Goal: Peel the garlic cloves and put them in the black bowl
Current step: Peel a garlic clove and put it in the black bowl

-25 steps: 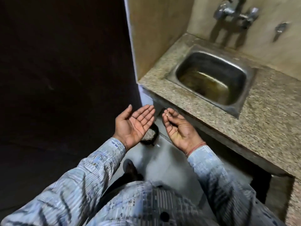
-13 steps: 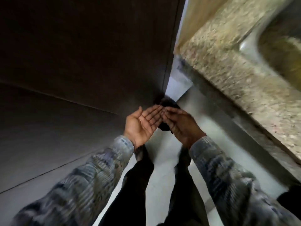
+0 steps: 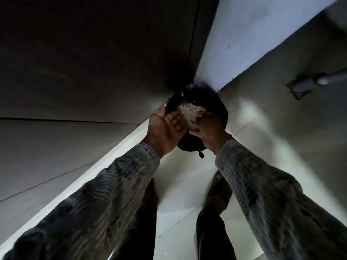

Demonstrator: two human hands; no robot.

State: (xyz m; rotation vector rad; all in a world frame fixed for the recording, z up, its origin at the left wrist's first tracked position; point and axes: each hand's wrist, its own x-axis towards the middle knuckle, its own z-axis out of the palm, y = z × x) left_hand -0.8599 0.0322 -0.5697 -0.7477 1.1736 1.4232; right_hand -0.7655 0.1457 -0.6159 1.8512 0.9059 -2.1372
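A round black container (image 3: 220,104) sits on the floor in the corner, holding a heap of whitish papery garlic skins (image 3: 189,109). Both hands hover right over its near rim. My left hand (image 3: 166,128) is open, palm turned inward and fingers straight, reaching over the skins. My right hand (image 3: 210,128) shows its back, with its fingers bent down next to the left fingertips. Whether they pinch anything is hidden. No whole garlic clove is visible.
A dark panel (image 3: 93,53) rises on the left and a pale wall (image 3: 244,34) stands behind the container. A grey pipe fitting (image 3: 304,83) lies on the tiled floor at the right. My legs and one foot (image 3: 217,188) stand below the hands.
The view has swung down from the counter and sink to the floor corner. Both hands have dropped from held open, palms up, to just above the black container, close together.
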